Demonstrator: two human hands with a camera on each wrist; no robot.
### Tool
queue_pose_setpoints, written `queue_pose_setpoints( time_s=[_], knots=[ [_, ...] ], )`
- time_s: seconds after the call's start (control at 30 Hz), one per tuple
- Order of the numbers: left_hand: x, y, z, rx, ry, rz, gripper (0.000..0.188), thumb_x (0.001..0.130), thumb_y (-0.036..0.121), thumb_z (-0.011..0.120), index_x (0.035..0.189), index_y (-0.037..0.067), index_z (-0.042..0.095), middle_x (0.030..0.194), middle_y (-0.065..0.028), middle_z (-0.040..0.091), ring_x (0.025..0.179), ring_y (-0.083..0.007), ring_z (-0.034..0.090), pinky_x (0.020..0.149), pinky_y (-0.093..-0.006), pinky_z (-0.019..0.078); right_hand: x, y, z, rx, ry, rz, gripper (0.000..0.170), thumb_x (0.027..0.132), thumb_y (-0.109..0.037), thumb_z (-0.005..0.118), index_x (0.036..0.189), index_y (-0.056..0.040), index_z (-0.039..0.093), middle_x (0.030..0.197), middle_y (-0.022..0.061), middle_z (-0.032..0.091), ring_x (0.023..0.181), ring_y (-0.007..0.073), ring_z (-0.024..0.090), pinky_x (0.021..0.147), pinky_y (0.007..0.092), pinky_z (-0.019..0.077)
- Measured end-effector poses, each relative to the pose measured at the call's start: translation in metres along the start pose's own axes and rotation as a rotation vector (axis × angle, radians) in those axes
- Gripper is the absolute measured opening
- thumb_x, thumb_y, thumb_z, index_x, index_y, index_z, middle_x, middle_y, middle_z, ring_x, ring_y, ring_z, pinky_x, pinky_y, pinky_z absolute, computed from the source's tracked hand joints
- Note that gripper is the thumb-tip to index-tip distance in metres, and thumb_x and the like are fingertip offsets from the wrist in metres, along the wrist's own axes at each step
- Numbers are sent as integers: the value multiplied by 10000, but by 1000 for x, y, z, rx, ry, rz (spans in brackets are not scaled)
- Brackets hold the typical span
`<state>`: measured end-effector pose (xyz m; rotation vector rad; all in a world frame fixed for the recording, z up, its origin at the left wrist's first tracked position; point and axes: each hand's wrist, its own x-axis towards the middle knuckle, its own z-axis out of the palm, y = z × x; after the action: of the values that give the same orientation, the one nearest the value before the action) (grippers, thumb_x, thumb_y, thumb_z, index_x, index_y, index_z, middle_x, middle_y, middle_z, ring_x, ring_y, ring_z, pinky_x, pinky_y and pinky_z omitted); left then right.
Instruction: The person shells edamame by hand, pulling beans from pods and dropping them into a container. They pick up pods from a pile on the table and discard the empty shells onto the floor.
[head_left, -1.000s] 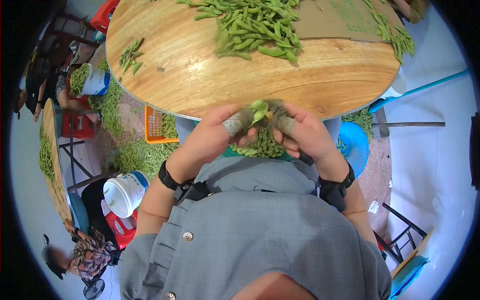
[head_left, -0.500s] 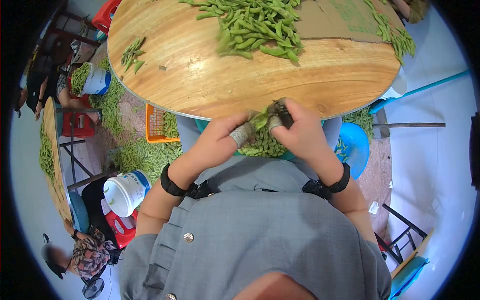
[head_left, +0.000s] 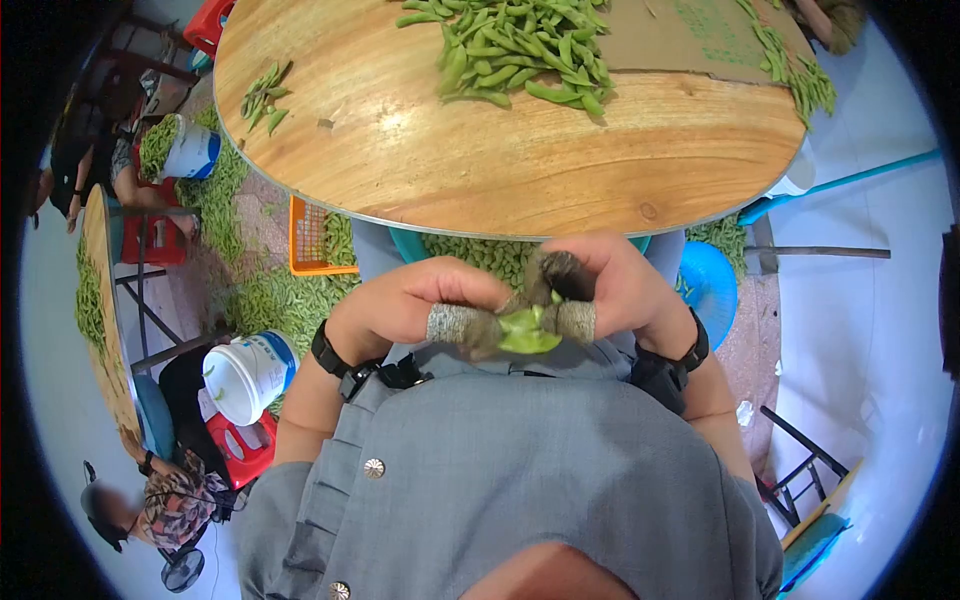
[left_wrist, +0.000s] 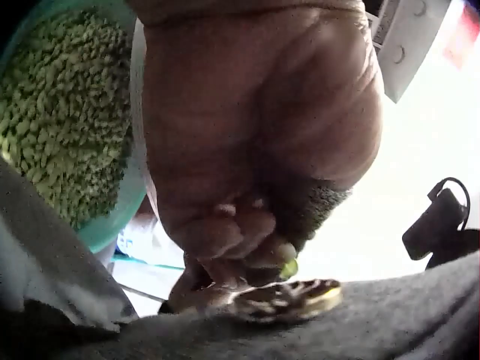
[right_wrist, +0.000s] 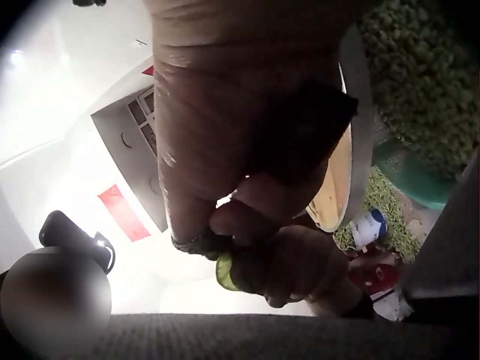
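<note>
Beside rounded wooden tabletop [head_left: 450, 200] bearing edamame heap [head_left: 525, 60]: holding one edamame pod [head_left: 528, 333] before gray shirt [head_left: 560, 470], near green basin [right_wrist: 412, 180] of beans [head_left: 480, 252]. Pinching it with left hand [head_left: 415, 300] and right hand [head_left: 622, 285], wrapped thumbs [head_left: 453, 323] pointing inward, forearms [head_left: 308, 415] angled toward middle, fingers bent.

On the table [head_left: 450, 170], a heap of pods [head_left: 525, 55] lies well in from the near edge, cardboard [head_left: 670, 45] to its right, a small cluster [head_left: 264, 97] by the left edge. Before the near edge, a pod [head_left: 530, 335] sits between left hand [head_left: 415, 300] and right hand [head_left: 612, 285] — basin [head_left: 405, 245] behind, basket [head_left: 308, 235] left of it.
</note>
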<state>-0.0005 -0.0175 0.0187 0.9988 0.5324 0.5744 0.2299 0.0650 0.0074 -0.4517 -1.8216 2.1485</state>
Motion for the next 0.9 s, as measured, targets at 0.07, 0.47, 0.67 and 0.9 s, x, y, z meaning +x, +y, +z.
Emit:
queue_pose_setpoints(
  time_s=[0.07, 0.47, 0.67, 0.9],
  knots=[
    [-1, 3, 3, -44, 168, -90, 262, 913, 149, 591, 1069, -62, 582, 820, -2, 585, 754, -79, 506, 678, -233, 429, 0, -1, 1, 33, 55, 29, 248, 725, -121, 734, 932, -30, 631, 750, -38, 580, 718, 42, 492, 647, 229, 429],
    [6, -6, 7, 409, 297, 48, 224, 938, 144, 538, 1090, -17, 575, 848, -6, 575, 764, -112, 514, 689, -256, 440, 6, -7, 5, 12, 243, 304, 164, 733, -98, 590, 870, -10, 610, 676, 2, 576, 597, 65, 514, 527, 247, 419],
    [-9, -16, -2, -83, 473, 93, 197, 940, 135, 536, 1074, 18, 619, 796, -12, 613, 643, -62, 511, 581, -216, 420, 7, 15, 12, 34, 475, 237, 123, 740, -78, 558, 830, 4, 582, 675, 52, 579, 560, 126, 525, 518, 290, 426],
    [-5, -23, 1, 518, 793, -96, 120, 886, 103, 579, 915, 8, 647, 712, -34, 629, 651, -91, 571, 592, -257, 463, 5, 10, 16, -684, 458, -101, 153, 746, -118, 608, 849, -10, 576, 711, 160, 553, 595, 293, 518, 581, 368, 448]
  ],
)
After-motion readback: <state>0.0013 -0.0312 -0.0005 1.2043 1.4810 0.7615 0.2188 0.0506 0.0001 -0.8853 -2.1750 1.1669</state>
